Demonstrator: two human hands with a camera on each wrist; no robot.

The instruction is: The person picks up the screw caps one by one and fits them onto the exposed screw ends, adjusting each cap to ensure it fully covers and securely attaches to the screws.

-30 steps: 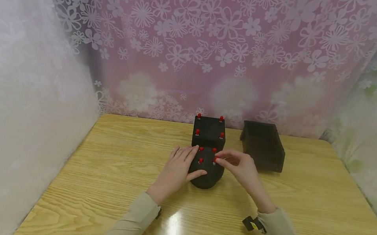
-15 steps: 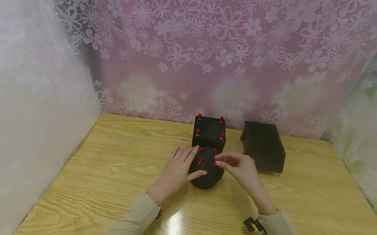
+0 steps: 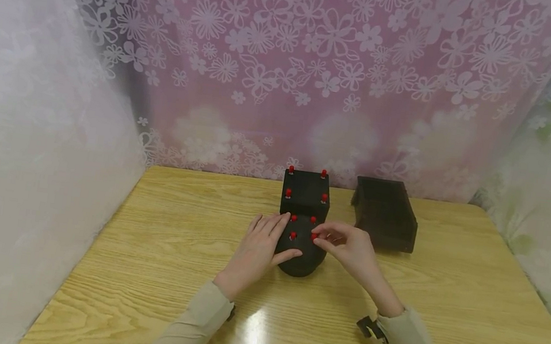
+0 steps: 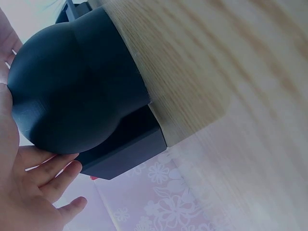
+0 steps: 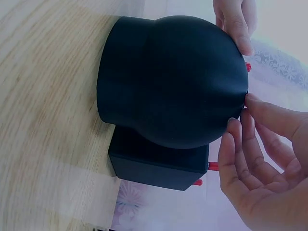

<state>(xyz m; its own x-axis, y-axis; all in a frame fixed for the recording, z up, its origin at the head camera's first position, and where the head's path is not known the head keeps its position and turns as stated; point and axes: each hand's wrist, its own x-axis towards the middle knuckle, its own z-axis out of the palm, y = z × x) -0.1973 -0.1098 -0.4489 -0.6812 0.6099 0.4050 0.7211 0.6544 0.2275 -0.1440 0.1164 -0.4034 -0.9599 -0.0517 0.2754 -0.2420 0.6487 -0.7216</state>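
Observation:
A black rounded dome-like body (image 3: 301,260) on the table carries several small red caps on metal stubs, one being the near-left red cap (image 3: 293,235). With thumb and index finger my right hand (image 3: 351,249) pinches the near-right red cap (image 3: 314,236). My left hand (image 3: 257,245) lies along the body's left side, fingers extended and thumb across its front. Both wrist views show the dome's smooth front; in the right wrist view my fingertips mostly hide the pinched cap. Behind the dome stands a black box (image 3: 304,206) with more red caps on top.
To the right of the box stands a dark open-topped bin (image 3: 385,227). The wooden table (image 3: 166,250) reaches back to a pink flowered curtain (image 3: 277,79), with pale sheets at both sides.
My right fingers have shifted slightly around the near-right red cap. The left hand keeps its place, and the black body and box stay put.

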